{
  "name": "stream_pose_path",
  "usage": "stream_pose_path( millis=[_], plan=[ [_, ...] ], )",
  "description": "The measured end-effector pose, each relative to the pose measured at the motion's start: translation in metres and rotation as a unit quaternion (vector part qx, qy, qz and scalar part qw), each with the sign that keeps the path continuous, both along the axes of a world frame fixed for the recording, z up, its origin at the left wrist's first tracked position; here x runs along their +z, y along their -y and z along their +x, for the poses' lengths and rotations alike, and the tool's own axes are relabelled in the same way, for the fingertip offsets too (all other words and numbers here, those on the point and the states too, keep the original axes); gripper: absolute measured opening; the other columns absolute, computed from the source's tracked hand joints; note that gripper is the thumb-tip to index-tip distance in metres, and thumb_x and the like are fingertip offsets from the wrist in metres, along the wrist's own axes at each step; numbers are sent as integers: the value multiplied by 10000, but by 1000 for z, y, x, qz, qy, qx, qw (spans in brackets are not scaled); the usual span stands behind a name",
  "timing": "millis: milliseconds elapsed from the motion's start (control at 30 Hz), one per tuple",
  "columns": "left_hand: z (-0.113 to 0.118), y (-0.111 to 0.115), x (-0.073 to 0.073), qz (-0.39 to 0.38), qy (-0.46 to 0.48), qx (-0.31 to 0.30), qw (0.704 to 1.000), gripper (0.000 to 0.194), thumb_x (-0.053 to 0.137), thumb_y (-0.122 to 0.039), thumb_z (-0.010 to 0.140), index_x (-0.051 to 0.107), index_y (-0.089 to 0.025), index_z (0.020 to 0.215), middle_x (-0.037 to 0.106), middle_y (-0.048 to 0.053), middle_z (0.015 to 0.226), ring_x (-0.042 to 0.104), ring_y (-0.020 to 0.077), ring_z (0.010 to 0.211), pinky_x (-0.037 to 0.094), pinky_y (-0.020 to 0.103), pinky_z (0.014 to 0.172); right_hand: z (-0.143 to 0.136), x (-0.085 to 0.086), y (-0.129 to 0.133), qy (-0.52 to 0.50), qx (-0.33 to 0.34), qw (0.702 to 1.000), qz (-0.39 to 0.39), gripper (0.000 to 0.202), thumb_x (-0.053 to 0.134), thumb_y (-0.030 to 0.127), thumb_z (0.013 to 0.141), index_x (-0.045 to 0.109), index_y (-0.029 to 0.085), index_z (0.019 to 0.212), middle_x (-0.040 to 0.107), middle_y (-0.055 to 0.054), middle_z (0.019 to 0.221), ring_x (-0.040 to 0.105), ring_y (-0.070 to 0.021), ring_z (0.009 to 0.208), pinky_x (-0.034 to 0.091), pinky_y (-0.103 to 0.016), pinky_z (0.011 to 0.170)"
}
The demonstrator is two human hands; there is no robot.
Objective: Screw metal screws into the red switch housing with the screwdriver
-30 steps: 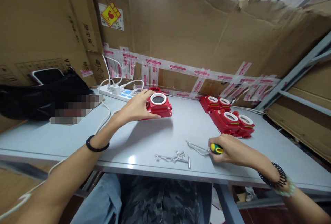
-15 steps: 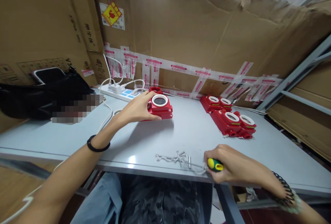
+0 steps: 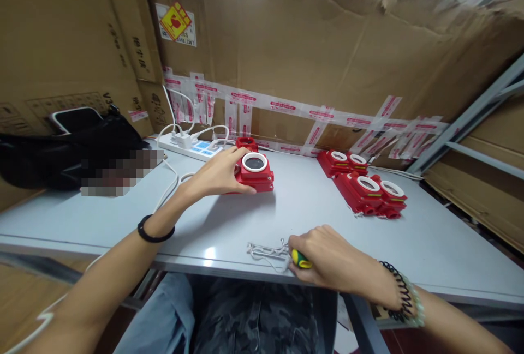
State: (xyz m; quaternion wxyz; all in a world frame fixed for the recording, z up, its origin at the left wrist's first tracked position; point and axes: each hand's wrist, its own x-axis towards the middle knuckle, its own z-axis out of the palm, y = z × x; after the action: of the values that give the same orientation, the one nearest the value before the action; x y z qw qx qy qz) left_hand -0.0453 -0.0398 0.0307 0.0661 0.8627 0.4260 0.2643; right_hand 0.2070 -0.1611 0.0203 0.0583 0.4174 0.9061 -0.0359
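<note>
Behind the red housing (image 3: 257, 177) rises a cardboard wall (image 3: 286, 43), which bears a yellow-and-red fragile sticker (image 3: 175, 21) over a white label; there I can read "LM270", the rest is too small. On the cardboard box (image 3: 61, 43), far left of the housing, I see "V3" and some Chinese characters. The tape (image 3: 282, 106) behind the housing has red printing which I cannot read.

The person's left hand (image 3: 221, 173) grasps the housing from its left side, fingers over the top and thumb along the near side. Whether it touches the worktop (image 3: 303, 201) or is slightly raised, I cannot tell. Its round window has a white ring, and what is inside is too dark to see.

Nearer to the person than the housing, the right hand (image 3: 323, 257) is clenched around the green-and-yellow screwdriver (image 3: 302, 259), its shaft pointing left beside loose metal screws (image 3: 268, 248). Right of the housing lie four similar red housings (image 3: 355, 196); left of it, a white power strip (image 3: 195, 151) holds plugs.
</note>
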Motion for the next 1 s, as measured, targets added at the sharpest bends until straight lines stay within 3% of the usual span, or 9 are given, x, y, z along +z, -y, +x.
stream_pose_path(
  millis=[233,567,1000],
  plan=[
    [2,3,1,-9,0,-5,1000,751,760,-548,589,495,-224,1213,562,82,1134,548,300,998,439,383,816,9,-1,3,-31,-14,999,-26,161,547,301,817,596,187,919,686,-46,749,579,-161,631,265,-268,554],
    [2,1,-1,-8,-12,-4,1000,763,753,-561,593,486,-238,1230,557,87,1148,544,298,1004,438,384,827,25,-11,10,-69,-42,996,-31,86,510,175,766,589,188,796,679,-36,712,572,-136,590,319,-249,557],
    [2,3,0,-23,-9,-6,1000,746,754,-551,579,499,-242,1208,571,77,1125,549,296,967,437,375,800,24,-20,7,-100,-70,993,3,85,513,175,769,596,192,784,684,-28,685,594,-127,578,334,-242,571]
  ],
)
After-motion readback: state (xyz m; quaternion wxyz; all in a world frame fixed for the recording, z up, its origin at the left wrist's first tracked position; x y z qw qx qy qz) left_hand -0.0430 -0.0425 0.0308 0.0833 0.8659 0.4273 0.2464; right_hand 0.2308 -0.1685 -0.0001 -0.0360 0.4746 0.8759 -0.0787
